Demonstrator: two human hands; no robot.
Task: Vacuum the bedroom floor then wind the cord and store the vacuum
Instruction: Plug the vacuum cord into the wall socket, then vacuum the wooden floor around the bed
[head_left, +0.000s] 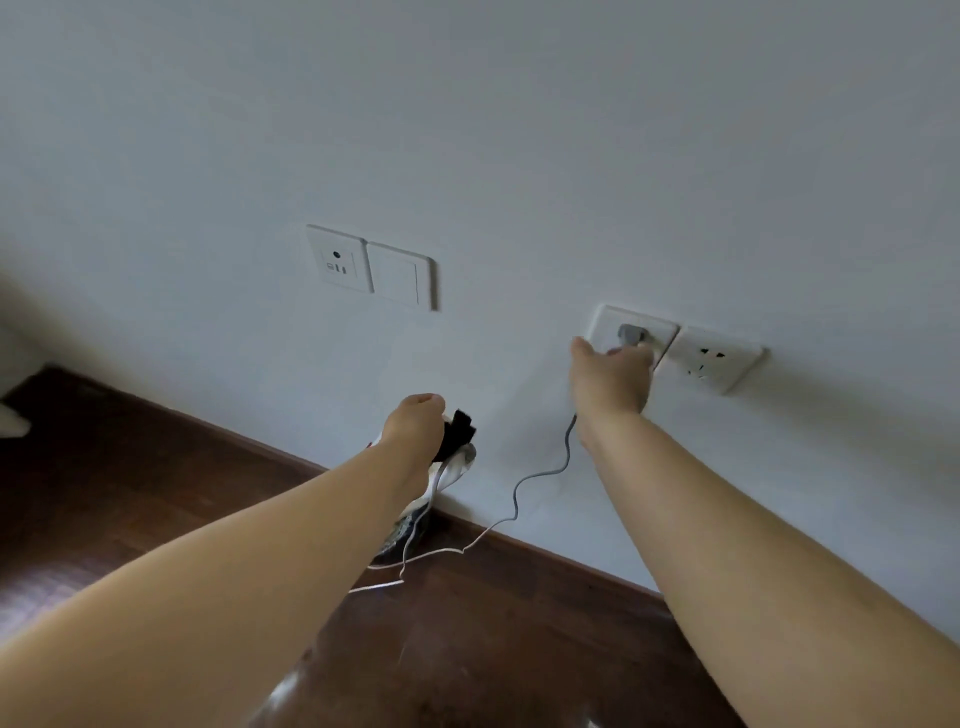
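A grey plug (631, 335) sits in a white wall socket (605, 319) low on the wall. My right hand (613, 379) reaches up to it and its fingers curl round the plug. The grey cord (545, 475) hangs from that hand, curves down the wall and trails over the floor. My left hand (413, 423) grips the vacuum's handle, where a black part (460, 426) and white body (457, 465) show beside the wrist. The rest of the vacuum is hidden behind my left forearm.
A second white socket (714, 358) is mounted right of the used one. Two more white wall plates (371, 265) sit higher up to the left. Dark wooden floor (130, 467) and skirting run along the white wall. A pale object (13, 421) shows at the far left edge.
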